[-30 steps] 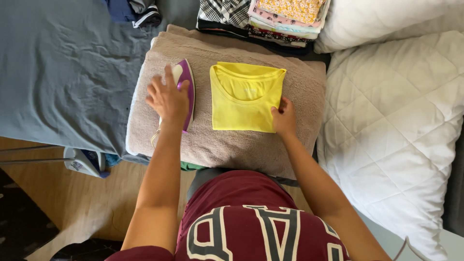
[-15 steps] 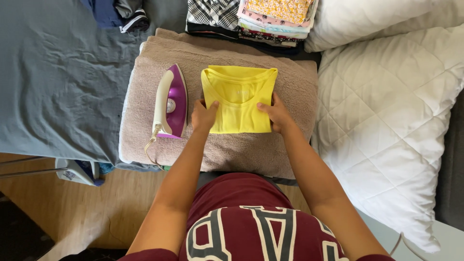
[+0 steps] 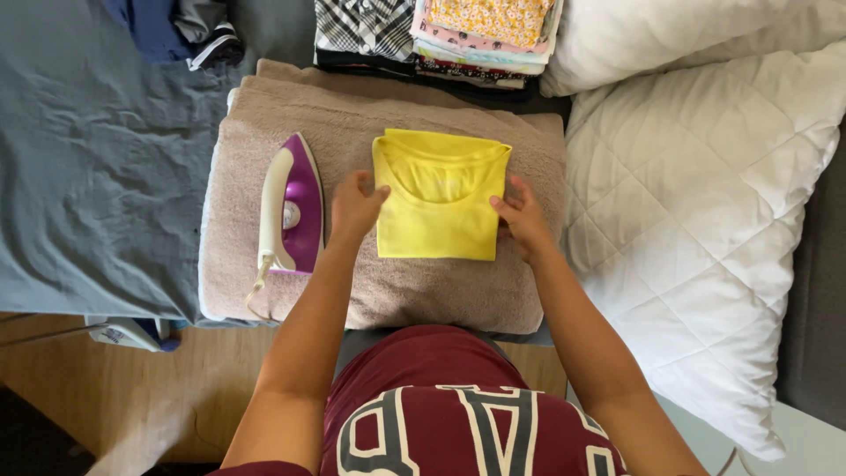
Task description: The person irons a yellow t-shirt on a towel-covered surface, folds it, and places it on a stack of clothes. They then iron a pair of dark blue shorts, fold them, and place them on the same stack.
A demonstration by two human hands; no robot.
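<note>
Both hands, left hand (image 3: pixel 355 204) and right hand (image 3: pixel 522 218), grip opposite edges of the folded yellow shirt (image 3: pixel 439 196) on a beige towel (image 3: pixel 423 282); purple iron (image 3: pixel 291 210) lies just left, 1 clothes stack (image 3: pixel 480 35) beyond.

A bed (image 3: pixel 97 176) with a grey sheet carries everything; a folded beige towel (image 3: pixel 423 291) lies on it, directly under the fingers (image 3: pixel 509 204); left of the fingers, an iron (image 3: pixel 291 211) rests flat on the towel; beyond the fingertips, at the bed's far edge, sits a stack of folded clothes (image 3: pixel 441 35); further left, a dark heap, perhaps more clothes (image 3: pixel 172 26); right of the fingers, white quilted pillows (image 3: pixel 696 220) touch the towel's edge.
</note>
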